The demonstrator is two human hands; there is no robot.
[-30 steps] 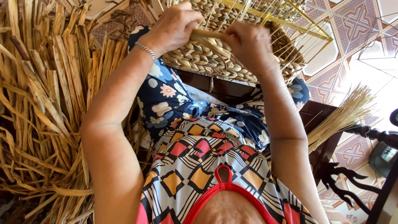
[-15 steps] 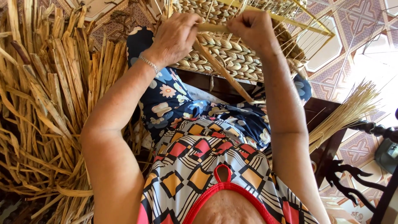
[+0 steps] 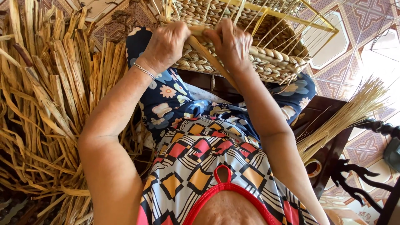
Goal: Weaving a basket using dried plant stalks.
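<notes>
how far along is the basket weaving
Done: several braided rows already wrap the lower basket. In hand: the left hand and right hand grip a strand at the top row. Left: bare upright stakes above the weave are unwoven, and a straw pile lies beside.

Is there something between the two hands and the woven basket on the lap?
Nothing visible. Both the left hand and the right hand already rest on the basket, gripping a flat straw strip at its rim.
</notes>
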